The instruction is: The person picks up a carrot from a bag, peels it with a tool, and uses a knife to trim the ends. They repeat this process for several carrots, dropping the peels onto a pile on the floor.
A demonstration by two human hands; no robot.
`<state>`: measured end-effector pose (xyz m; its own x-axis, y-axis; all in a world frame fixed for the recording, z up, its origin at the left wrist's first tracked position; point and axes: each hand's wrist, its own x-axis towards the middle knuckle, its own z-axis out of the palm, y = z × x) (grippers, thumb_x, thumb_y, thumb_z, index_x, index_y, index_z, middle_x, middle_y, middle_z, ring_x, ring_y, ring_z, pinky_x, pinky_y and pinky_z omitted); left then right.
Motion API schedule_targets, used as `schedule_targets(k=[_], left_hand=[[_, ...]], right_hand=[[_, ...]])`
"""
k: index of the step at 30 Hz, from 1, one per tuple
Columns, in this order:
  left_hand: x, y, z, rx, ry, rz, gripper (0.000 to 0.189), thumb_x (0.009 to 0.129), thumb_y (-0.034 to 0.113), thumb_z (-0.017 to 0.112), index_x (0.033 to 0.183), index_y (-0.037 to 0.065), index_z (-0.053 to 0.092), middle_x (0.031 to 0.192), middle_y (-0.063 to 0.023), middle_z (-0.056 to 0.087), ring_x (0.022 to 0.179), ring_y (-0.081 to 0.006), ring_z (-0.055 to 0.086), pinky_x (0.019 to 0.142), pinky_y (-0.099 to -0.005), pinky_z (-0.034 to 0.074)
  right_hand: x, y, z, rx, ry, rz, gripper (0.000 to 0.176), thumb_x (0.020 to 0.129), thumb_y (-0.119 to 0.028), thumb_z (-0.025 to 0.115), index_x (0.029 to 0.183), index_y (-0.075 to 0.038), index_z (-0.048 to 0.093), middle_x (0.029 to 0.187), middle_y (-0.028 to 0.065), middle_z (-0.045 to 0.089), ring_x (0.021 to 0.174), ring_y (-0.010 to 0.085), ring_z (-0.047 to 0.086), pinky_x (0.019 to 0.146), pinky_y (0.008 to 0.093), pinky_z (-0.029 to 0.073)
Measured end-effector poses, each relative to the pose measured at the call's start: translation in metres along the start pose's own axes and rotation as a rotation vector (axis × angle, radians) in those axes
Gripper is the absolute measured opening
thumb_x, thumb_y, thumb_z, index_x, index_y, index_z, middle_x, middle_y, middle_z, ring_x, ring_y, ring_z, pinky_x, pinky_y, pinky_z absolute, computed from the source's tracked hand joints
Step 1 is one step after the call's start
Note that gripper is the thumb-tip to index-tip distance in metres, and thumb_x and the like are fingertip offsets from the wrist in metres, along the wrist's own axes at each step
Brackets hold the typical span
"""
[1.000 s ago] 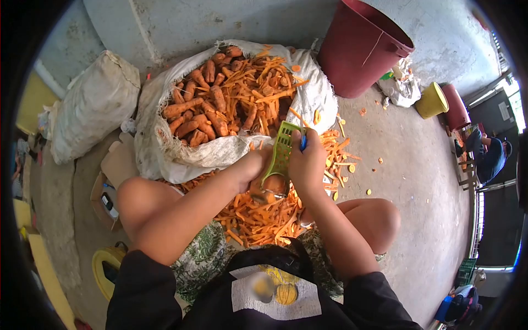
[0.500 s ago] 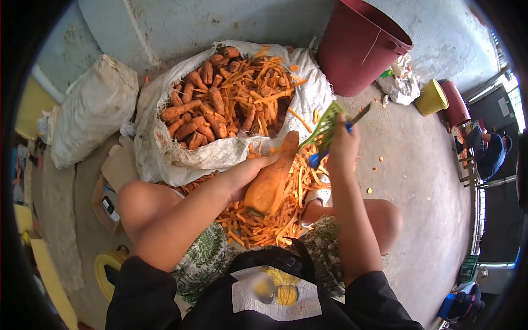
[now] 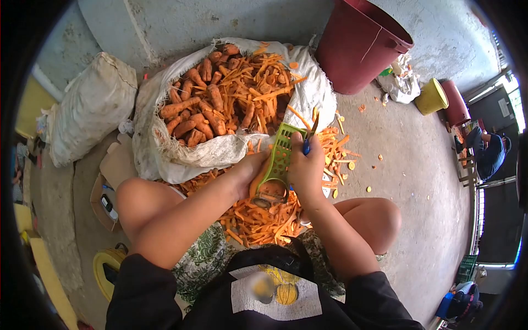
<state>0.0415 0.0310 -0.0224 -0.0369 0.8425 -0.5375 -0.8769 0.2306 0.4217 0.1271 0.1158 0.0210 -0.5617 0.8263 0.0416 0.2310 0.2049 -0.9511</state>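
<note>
A carrot is gripped by the left hand while a green peeler (with a knife) is clasped against it by the right hand, near the sack.

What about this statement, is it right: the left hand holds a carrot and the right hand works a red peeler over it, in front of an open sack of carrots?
Not quite: the peeler is green, not red, as the head view shows. The rest holds: the left hand holds a carrot and the right hand works the peeler over it, in front of an open sack of carrots.
</note>
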Motion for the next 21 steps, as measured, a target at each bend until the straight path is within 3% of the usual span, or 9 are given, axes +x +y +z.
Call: schedule_targets(k=[9,13,16,18,19,21], left_hand=[[0.004,-0.002,0.008,0.042,0.019,0.039,0.035,0.093,0.03,0.031,0.11,0.004,0.047,0.096,-0.01,0.059,0.082,-0.0185,0.061,0.071,-0.0333,0.052],[0.013,-0.006,0.006,0.055,0.052,0.068,0.036,0.093,0.032,0.031,0.109,0.004,0.047,0.095,-0.0103,0.059,0.081,-0.0189,0.061,0.071,-0.0333,0.052],[0.011,-0.006,0.01,0.005,0.046,0.075,0.036,0.093,0.032,0.031,0.109,0.003,0.047,0.094,-0.0099,0.059,0.079,-0.0199,0.061,0.069,-0.0326,0.052],[0.007,-0.004,0.016,0.032,0.013,0.053,0.036,0.093,0.032,0.031,0.108,0.003,0.047,0.089,-0.0102,0.06,0.074,-0.0206,0.062,0.066,-0.0329,0.053],[0.007,-0.006,0.017,0.034,0.013,0.053,0.036,0.093,0.032,0.031,0.108,0.003,0.047,0.089,-0.0102,0.06,0.074,-0.0206,0.062,0.066,-0.0329,0.053],[0.006,-0.018,0.016,0.182,0.022,-0.144,0.038,0.093,0.034,0.031,0.108,0.002,0.047,0.084,-0.0106,0.061,0.069,-0.0203,0.062,0.062,-0.0325,0.053]], right_hand=[[0.0,-0.001,-0.007,-0.004,-0.01,0.027,0.023,0.089,-0.018,0.047,0.077,0.001,0.044,0.056,0.0091,0.048,0.049,0.0145,0.042,0.048,0.0313,0.037],[0.001,0.007,-0.007,-0.063,0.039,-0.055,0.022,0.089,-0.018,0.047,0.079,0.001,0.046,0.057,0.0107,0.048,0.049,0.0162,0.043,0.048,0.0312,0.037],[0.004,0.011,-0.007,-0.128,0.075,-0.049,0.023,0.089,-0.021,0.048,0.082,0.0,0.05,0.059,0.0034,0.044,0.052,0.0085,0.037,0.048,0.0254,0.034],[0.014,0.02,-0.009,-0.355,0.117,-0.056,0.021,0.089,-0.019,0.046,0.083,0.001,0.049,0.06,0.0158,0.051,0.053,0.0283,0.049,0.051,0.0362,0.039],[0.023,0.026,-0.011,-0.354,0.118,-0.056,0.021,0.089,-0.019,0.046,0.083,0.001,0.049,0.06,0.0158,0.051,0.053,0.0283,0.049,0.051,0.0362,0.039],[0.047,0.04,-0.019,-0.414,0.333,-0.098,0.022,0.088,-0.021,0.046,0.084,0.001,0.049,0.063,0.0189,0.052,0.057,0.0339,0.051,0.054,0.0404,0.039]])
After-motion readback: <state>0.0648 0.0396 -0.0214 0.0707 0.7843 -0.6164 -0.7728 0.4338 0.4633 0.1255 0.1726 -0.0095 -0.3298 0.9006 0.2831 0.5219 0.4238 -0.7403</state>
